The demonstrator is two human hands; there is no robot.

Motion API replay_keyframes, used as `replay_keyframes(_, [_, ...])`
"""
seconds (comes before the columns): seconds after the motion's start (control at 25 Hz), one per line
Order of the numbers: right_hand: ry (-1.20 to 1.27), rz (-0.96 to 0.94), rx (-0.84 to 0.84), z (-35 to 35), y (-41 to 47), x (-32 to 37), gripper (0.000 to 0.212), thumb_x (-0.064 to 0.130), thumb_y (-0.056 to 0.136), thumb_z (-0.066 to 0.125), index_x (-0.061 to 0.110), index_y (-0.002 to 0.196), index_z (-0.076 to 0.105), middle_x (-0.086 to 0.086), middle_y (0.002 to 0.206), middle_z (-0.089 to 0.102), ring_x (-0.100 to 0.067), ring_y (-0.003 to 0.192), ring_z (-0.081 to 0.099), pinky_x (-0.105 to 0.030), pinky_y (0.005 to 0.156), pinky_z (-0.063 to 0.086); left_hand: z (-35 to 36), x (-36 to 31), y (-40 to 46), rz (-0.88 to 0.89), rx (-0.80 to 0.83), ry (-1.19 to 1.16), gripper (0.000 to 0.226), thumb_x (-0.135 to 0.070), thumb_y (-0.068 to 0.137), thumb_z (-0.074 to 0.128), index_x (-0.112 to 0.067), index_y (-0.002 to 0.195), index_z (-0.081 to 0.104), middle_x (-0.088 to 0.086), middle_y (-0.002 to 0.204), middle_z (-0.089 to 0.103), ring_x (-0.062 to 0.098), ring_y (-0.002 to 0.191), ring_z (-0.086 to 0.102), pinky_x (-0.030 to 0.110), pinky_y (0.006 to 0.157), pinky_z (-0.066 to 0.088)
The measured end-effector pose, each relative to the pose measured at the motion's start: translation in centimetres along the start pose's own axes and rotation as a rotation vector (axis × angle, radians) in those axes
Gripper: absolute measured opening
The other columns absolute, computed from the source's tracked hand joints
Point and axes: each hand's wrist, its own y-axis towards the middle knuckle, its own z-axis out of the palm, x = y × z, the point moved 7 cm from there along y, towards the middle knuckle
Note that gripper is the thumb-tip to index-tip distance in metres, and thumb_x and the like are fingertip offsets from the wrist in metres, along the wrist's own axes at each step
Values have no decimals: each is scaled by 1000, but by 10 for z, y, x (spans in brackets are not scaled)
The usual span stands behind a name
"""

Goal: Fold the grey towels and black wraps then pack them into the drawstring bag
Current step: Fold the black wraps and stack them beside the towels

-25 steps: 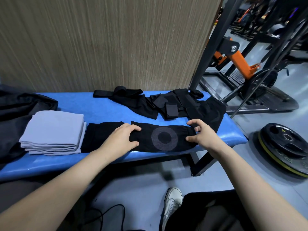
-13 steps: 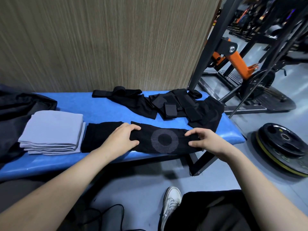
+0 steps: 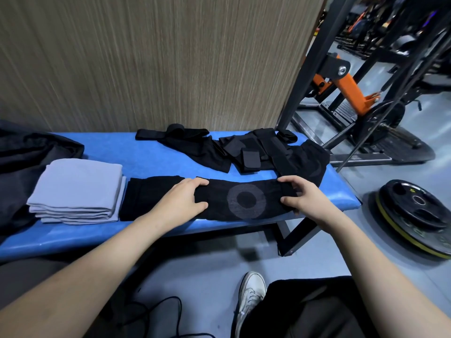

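Blue padded bench against a wood-grain wall panel, with a black wrap stretched along its front edge under both hands.

Left hand lies on the wrap's middle, fingers loosely bent and pressing down, thumb at the near edge. Right hand pinches the wrap's right end between thumb and curled fingers, just inside the bench's right corner. Folded grey towels are stacked just beside the wrap's left end. Unfolded black wraps lie heaped along the back edge, reaching the right end. Bare blue surface remains between towels and heap. Dark fabric covers the left end. Weight plates lie on the floor to the right.
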Motion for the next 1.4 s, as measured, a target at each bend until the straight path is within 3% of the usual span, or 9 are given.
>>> replay_keyframes(0.16, [6, -105, -63, 3, -4, 26, 41, -1, 87, 67, 28, 117, 65, 1, 102, 66, 2, 68, 59, -12, 56, 44, -2, 3, 0, -42, 18, -59, 53, -23, 89, 68, -30, 139, 51, -9, 71, 53, -3, 56, 50, 9, 54, 33])
replay_keyframes(0.4, [-188, -298, 0, 50, -4, 68, 44, 5, 85, 70, 28, 122, 63, 8, 118, 58, -7, 92, 57, -12, 82, 43, -1, 1, -2, -64, 44, -91, 58, -22, 87, 69, -31, 141, 49, -8, 68, 56, -1, 54, 50, 13, 56, 33])
replay_keyframes(0.56, [-301, -362, 102, 96, 0, 86, 45, 7, 85, 69, 23, 126, 61, 8, 100, 48, 2, 81, 50, -9, 77, 36, -1, 0, -3, -62, 59, -116, 60, -14, 86, 65, -29, 142, 49, -10, 64, 55, -5, 51, 50, 10, 52, 33])
replay_keyframes(0.72, [-363, -421, 173, 127, 0, 97, 49, 9, 84, 70, 22, 130, 58, 7, 102, 47, 2, 83, 49, -12, 79, 38, -4, -3, -5, -82, 65, -179, 62, -3, 85, 51, -27, 143, 50, -15, 56, 53, 9, 85, 64, 13, 62, 35])
replay_keyframes(0.8, [-379, -436, 209, 138, 0, 100, 54, 12, 83, 73, 26, 133, 55, 6, 102, 48, -6, 80, 49, -21, 80, 44, -4, 0, -5, -91, 53, -194, 62, -2, 85, 48, -27, 141, 51, -15, 66, 59, 21, 93, 63, 15, 65, 37])
replay_keyframes(0.92, [-327, -391, 273, 144, -2, 99, 71, 18, 79, 80, 33, 140, 46, 7, 105, 52, -8, 69, 52, -22, 74, 49, -3, 5, -1, -120, 34, -250, 60, -6, 89, 45, -30, 145, 44, -5, 109, 67, 9, 100, 60, 23, 84, 41])
replay_keyframes(1.12, [-50, -291, 356, 131, -4, 90, 63, 11, 82, 80, 24, 136, 48, -2, 114, 63, -15, 73, 60, -26, 70, 52, -4, 2, -3, -58, 1, -279, 55, -40, 91, 62, -46, 141, 39, -6, 103, 62, 11, 95, 62, 30, 92, 47])
replay_keyframes(1.28, [-30, -258, 182, 94, 6, 80, 23, 5, 90, 70, 17, 109, 66, -5, 94, 63, -16, 70, 58, -21, 63, 47, 1, -3, -3, -6, 18, -202, 35, -19, 86, 68, -38, 116, 63, -12, 51, 53, 4, 53, 52, 12, 60, 40])
replay_keyframes(1.4, [-329, -225, 32, 70, 15, 59, 24, 12, 87, 73, 26, 105, 67, -2, 101, 54, -13, 75, 54, -7, 70, 40, 2, -4, -3, -41, -16, -194, 22, -24, 90, 64, -30, 111, 68, -12, 52, 45, -2, 48, 46, 10, 53, 35])
